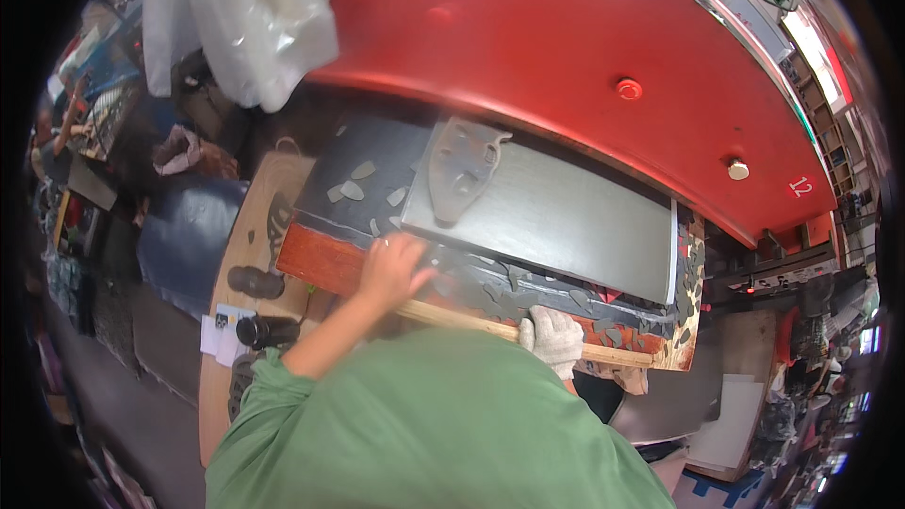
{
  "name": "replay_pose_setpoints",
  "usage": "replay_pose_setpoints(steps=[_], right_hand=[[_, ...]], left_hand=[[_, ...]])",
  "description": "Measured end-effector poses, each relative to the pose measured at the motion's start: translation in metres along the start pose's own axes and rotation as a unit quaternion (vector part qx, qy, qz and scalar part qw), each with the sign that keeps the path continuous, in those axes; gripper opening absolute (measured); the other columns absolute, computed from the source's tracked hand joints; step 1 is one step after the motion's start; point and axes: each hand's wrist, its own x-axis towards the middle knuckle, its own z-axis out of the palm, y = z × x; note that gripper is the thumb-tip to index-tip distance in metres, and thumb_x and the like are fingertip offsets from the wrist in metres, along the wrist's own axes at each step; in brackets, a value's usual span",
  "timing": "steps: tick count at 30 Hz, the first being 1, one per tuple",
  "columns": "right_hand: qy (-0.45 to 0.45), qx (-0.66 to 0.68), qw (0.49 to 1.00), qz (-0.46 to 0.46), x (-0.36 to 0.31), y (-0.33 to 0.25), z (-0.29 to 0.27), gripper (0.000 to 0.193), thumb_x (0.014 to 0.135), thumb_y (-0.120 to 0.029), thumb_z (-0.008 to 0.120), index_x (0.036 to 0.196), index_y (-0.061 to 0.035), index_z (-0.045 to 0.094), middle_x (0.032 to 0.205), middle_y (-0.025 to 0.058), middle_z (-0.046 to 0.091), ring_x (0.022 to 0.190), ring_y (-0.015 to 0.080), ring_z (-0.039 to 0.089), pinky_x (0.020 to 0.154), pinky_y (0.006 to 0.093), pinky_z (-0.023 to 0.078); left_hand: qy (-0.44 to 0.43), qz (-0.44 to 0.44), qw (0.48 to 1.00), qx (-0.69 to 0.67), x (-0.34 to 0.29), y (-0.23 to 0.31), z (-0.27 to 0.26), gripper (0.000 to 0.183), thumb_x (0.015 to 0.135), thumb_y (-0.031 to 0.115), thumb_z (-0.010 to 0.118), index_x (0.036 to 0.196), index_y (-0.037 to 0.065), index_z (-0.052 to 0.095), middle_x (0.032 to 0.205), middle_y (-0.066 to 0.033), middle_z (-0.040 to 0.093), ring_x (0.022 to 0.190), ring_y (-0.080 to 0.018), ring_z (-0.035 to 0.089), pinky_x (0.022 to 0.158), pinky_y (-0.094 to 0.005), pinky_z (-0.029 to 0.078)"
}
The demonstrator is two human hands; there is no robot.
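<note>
My left hand (388, 271), bare and a little blurred, is over the near left part of the dark cutting bed (377, 155). Its thumb and fingers are apart, beside a faint blurred patch that I cannot make out. A white knitted glove covers my right hand (554, 337); its fingers are curled at the wooden strip (471, 322) along the bed's near edge, and what they hold, if anything, is hidden. Beyond both hands lies a grey metal plate (575, 217). On its left end rests a pale pointed shoe-part template (462, 170). Dark scraps (509, 297) litter the bed's near side.
A red machine beam (528, 38) with a red button (629, 90) spans the far side. Plastic sheeting (255, 28) hangs at upper left. A wooden side table (222, 396) at left carries dark objects and papers. White boards (731, 419) stand at lower right.
</note>
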Motion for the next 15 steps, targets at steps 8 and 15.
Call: replay_pose_setpoints(steps=[8,15], right_hand=[[-0.03,0.026,0.998,0.043,0.092,0.099,0.033,0.02,0.091,-0.029,0.066,0.091,-0.0099,0.069,0.078,0.0117,0.067,0.074,0.0329,0.067,0.068,0.0459,0.055],[0.202,-0.099,0.913,0.339,0.231,0.322,-0.1,0.044,0.103,-0.043,0.043,0.101,-0.0071,0.068,0.096,0.0197,0.071,0.094,0.0366,0.069,0.083,0.0482,0.052]], left_hand=[[-0.026,0.084,0.995,0.043,0.053,0.004,0.064,0.038,0.074,0.042,0.084,0.094,0.011,0.072,0.091,-0.0056,0.066,0.091,-0.0287,0.064,0.082,-0.0429,0.047],[-0.025,0.041,0.998,0.042,0.126,-0.019,0.099,0.05,0.074,0.052,0.082,0.1,0.01,0.072,0.1,-0.0105,0.066,0.103,-0.0331,0.061,0.093,-0.047,0.045]])
